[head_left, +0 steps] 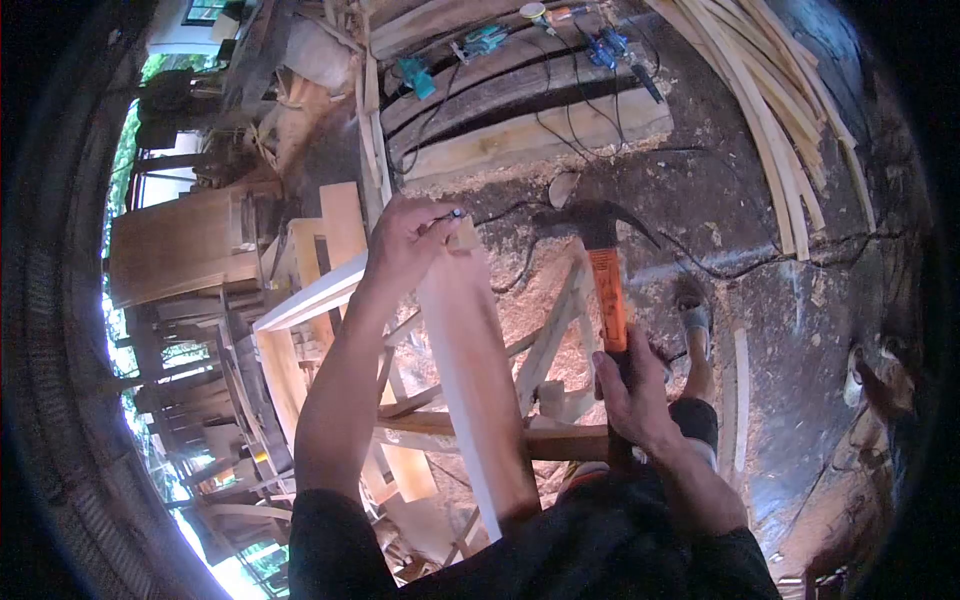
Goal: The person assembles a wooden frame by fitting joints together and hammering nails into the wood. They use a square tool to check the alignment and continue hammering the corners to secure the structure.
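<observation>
The right hand (636, 392) grips a hammer (607, 290), long handle pointing away; the left hand (408, 243) pinches a tiny thing (456, 213).

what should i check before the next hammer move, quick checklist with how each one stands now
1. Right hand closed on the hammer handle: ok.
2. Left hand at the far end of the board, by the small metal piece: ok.
3. Left fingertips clear of that piece: not ok, they are right at it.
4. Small metal piece straight: cannot tell, too small.
5. Board held firm: cannot tell, no clamp shows.
6. Hammer head apart from left hand: ok, a gap shows.
</observation>
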Action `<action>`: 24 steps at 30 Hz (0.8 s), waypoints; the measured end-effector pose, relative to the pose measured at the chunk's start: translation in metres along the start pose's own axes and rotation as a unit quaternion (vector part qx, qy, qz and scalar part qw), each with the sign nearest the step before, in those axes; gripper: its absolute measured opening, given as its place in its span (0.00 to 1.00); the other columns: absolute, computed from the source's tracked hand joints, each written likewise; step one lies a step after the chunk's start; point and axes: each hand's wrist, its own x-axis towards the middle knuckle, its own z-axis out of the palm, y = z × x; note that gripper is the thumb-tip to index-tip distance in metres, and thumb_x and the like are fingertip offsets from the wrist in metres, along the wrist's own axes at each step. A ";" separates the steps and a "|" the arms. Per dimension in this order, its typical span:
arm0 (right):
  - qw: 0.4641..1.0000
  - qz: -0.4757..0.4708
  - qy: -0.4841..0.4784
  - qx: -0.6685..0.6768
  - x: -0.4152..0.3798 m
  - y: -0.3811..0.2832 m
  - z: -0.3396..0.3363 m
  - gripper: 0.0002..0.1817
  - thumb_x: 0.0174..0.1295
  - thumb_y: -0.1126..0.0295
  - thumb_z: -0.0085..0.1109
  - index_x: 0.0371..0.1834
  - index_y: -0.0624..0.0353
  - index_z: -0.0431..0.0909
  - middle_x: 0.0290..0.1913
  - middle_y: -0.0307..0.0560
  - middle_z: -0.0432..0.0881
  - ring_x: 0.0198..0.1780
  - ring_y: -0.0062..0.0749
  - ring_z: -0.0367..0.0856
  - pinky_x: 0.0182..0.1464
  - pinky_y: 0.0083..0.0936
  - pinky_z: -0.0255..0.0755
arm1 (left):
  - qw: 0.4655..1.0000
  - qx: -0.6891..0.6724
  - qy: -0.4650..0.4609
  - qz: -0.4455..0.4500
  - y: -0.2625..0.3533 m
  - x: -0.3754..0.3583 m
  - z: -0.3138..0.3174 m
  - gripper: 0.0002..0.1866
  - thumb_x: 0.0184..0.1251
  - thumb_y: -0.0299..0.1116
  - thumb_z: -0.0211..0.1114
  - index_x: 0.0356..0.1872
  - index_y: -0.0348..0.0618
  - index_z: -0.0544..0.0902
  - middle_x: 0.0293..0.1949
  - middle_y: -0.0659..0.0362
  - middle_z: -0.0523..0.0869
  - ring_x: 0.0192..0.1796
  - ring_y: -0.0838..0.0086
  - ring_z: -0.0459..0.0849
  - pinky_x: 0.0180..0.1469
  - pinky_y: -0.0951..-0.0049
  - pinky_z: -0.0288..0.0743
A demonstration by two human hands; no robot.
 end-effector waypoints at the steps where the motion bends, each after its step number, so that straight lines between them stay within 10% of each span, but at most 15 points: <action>1: 1.000 -0.010 0.007 -0.005 0.001 0.001 0.002 0.14 0.69 0.71 0.57 0.52 0.62 0.67 0.22 0.47 0.73 0.21 0.30 0.72 0.25 0.30 0.66 | 1.000 0.013 0.006 0.017 0.001 0.000 0.000 0.10 0.60 0.27 0.70 0.43 0.41 0.89 0.35 0.54 0.87 0.43 0.63 0.81 0.49 0.63 0.73; 15: 0.991 -0.085 -0.023 -0.102 0.030 -0.016 0.040 0.17 0.67 0.70 0.57 0.56 0.59 0.66 0.28 0.61 0.81 0.32 0.50 0.86 0.31 0.41 0.74 | 0.999 0.024 -0.014 0.046 -0.018 -0.002 0.010 0.10 0.60 0.25 0.69 0.43 0.38 0.88 0.38 0.52 0.88 0.44 0.62 0.86 0.49 0.68 0.78; 24: 0.990 -0.095 0.071 -0.081 0.035 -0.022 0.034 0.11 0.67 0.74 0.54 0.49 0.62 0.66 0.28 0.55 0.79 0.29 0.44 0.82 0.31 0.36 0.72 | 0.998 0.001 -0.044 0.034 -0.015 -0.001 0.010 0.08 0.59 0.24 0.69 0.40 0.37 0.88 0.34 0.52 0.87 0.39 0.62 0.85 0.43 0.67 0.77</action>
